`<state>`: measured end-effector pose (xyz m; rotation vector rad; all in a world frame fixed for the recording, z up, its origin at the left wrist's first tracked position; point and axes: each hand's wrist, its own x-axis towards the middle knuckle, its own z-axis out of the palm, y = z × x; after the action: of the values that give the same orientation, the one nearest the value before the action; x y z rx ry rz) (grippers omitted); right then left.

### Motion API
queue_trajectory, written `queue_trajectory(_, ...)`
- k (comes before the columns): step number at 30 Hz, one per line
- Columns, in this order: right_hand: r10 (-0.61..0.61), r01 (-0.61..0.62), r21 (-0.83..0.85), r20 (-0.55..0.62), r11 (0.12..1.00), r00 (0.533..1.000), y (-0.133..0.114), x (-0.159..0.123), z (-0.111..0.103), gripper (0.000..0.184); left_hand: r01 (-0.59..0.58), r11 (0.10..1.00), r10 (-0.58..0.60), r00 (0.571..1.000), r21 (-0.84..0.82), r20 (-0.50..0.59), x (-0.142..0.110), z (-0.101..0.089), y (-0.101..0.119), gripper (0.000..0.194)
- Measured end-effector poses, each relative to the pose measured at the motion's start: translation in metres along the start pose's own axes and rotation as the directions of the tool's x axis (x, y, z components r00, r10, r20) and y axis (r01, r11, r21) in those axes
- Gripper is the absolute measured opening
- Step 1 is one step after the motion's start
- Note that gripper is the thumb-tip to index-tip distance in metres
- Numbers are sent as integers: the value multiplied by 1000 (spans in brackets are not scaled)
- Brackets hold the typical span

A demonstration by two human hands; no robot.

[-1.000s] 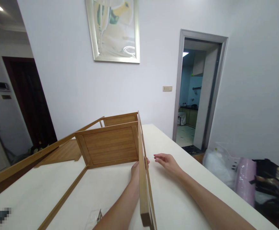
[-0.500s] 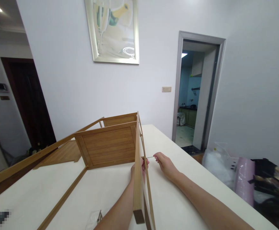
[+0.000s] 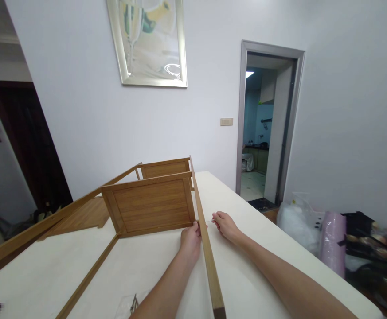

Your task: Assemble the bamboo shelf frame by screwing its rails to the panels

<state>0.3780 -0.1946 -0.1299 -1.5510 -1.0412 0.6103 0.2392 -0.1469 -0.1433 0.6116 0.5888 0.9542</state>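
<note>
A wooden shelf frame [image 3: 209, 257] lies on its side on the white table, with a brown panel [image 3: 153, 206] standing across it. My left hand [image 3: 191, 237] is closed at the panel's lower right corner, its fingers bent against the wood beside the long right-hand rail. Some of its fingertips are hidden by the rail. Just outside that rail, my right hand [image 3: 226, 226] pinches a thin metal rod [image 3: 209, 220], which points left toward the rail at the same joint. Whether the rod's tip is inside the wood I cannot tell.
The white table [image 3: 246, 270] bears a clear plastic bag [image 3: 125, 305] of small metal parts near my left forearm. A loose wooden panel [image 3: 76, 217] lies at left. Beyond the table's right edge are a pink roll [image 3: 333, 243] and plastic wrapping [image 3: 296, 221]. A doorway stands behind.
The near end of the right-hand rail has swung right, so my left hand shows more fully. My right hand still pinches the rod at the joint. The view has turned slightly right.
</note>
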Motion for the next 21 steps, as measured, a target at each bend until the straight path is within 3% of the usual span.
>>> queue_trajectory(9,240,-256,193,106,947,965,-5,4,7,29,24,999,-25,1000,-23,-17,6,-1,-2,23)
queue_trajectory(21,84,-133,286,178,949,980,-6,-8,-8,24,-9,999,10,1000,-47,2,0,3,0,23)
